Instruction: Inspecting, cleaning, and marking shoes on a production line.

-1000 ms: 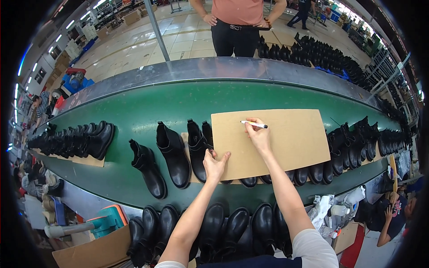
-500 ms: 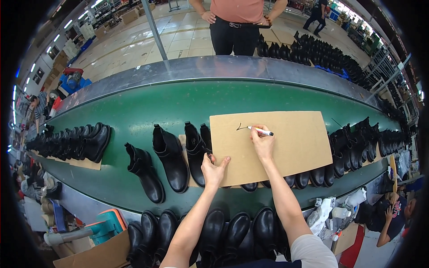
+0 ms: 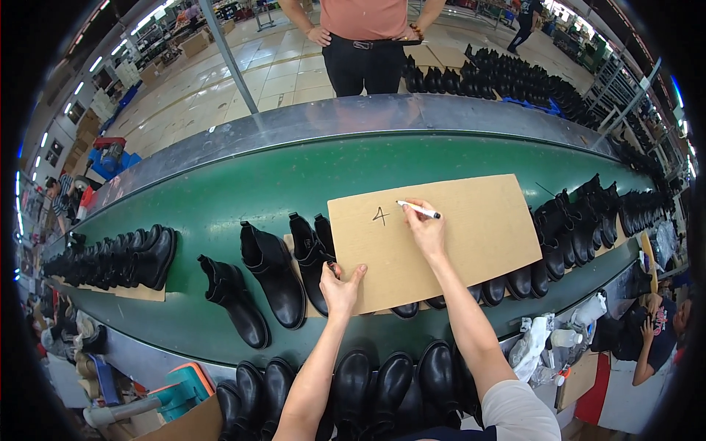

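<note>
A flat brown cardboard sheet [image 3: 456, 242] lies tilted over a row of black ankle boots on the green belt. My left hand [image 3: 340, 289] grips its left edge, thumb on top and the other fingers curled. A small dark thing shows by those fingers; I cannot make out what it is. Between the fingers of my right hand [image 3: 426, 231] is a white marker [image 3: 419, 209] with a dark end. Its tip is just right of a fresh black pen mark on the cardboard; whether it touches is unclear. Left of the sheet stand black boots [image 3: 272, 272].
More boots line the belt [image 3: 220, 187] at left [image 3: 147, 257] and right [image 3: 581, 228], and along its near edge [image 3: 353, 389]. A person in a pink shirt [image 3: 364, 18] stands beyond the metal rail [image 3: 294, 125]. Plastic bags and bottles [image 3: 562, 338] sit near right.
The pen mark has grown by further strokes, and the marker tip is now to its right. My left hand keeps its hold on the sheet. The whole view has shifted slightly.
</note>
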Demonstrator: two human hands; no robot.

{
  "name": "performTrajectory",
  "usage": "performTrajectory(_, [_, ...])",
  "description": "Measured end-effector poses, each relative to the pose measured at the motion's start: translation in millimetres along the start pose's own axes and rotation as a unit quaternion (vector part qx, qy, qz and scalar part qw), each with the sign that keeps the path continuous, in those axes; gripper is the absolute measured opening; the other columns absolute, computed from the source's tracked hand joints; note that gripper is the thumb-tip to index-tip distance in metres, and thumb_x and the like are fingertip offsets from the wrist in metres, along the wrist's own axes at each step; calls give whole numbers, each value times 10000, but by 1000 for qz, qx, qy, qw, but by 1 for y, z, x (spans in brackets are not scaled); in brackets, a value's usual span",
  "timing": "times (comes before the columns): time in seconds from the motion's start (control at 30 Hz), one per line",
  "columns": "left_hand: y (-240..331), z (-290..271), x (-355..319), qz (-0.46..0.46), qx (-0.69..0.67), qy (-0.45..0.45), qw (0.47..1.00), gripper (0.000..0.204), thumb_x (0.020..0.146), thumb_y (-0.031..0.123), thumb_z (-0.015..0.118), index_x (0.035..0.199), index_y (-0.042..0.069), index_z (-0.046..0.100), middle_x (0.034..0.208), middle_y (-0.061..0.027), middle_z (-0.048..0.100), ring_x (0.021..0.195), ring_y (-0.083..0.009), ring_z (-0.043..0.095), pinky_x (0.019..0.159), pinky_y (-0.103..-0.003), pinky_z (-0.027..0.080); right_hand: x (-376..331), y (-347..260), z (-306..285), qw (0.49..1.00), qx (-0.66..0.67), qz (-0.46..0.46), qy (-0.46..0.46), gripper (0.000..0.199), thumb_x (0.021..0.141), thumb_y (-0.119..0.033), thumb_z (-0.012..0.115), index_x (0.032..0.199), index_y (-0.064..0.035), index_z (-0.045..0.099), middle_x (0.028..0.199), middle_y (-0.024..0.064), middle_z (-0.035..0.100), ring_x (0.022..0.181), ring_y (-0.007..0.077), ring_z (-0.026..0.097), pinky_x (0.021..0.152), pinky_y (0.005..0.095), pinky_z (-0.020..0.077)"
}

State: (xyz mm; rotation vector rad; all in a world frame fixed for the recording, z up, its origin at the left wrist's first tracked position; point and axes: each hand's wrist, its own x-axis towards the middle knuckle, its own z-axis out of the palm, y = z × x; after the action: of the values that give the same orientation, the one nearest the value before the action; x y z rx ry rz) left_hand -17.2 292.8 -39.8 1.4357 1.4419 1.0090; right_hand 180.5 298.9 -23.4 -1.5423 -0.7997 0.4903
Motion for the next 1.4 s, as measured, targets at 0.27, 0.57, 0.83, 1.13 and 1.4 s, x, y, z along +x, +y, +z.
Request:
performTrajectory(0.27, [-8,1,-4,8,11,9,1000,536,611,252,813,681,63,317,593,-44,393,558,-158,353,508,-296,366,-4,10,-7,999,-32,23,-16,176,795,-127,607,914,3,624,618,14,594,545,59,542,480,214,419])
performTrajectory(0.57, [-12,-16,5,9,4,9,1000,541,606,259,815,693,57,322,605,-39,377,578,-153,352,519,-295,368,0,-4,9,999,-23,18,-24,159,786,-144,620,837,6,622,615,40,608,556,81,552,496,238,432])
performTrajectory(0.83, [-32,-7,14,56,26,-45,997,316,670,118,766,822,-42,539,783,-101,606,697,-171,556,645,-311,462,-22,2,-55,999,14,-21,43,138,788,-151,619,814,-17,599,658,6,567,582,89,514,506,259,414])
performTrajectory(1.13, [-46,-1,23,54,-97,-113,987,339,757,35,685,763,69,347,784,-54,517,686,-138,506,637,-281,466,-145,-151,-578,824,-253,-40,505,293,826,-266,533,709,-10,613,563,97,580,512,200,580,497,329,453])
performTrajectory(1.4, [-46,-23,36,58,-50,-101,992,249,750,18,675,864,1,454,866,-102,584,707,-168,557,676,-312,504,-225,-154,-743,792,-48,227,565,352,797,-391,515,539,-168,426,432,-45,320,316,93,287,300,268,207])
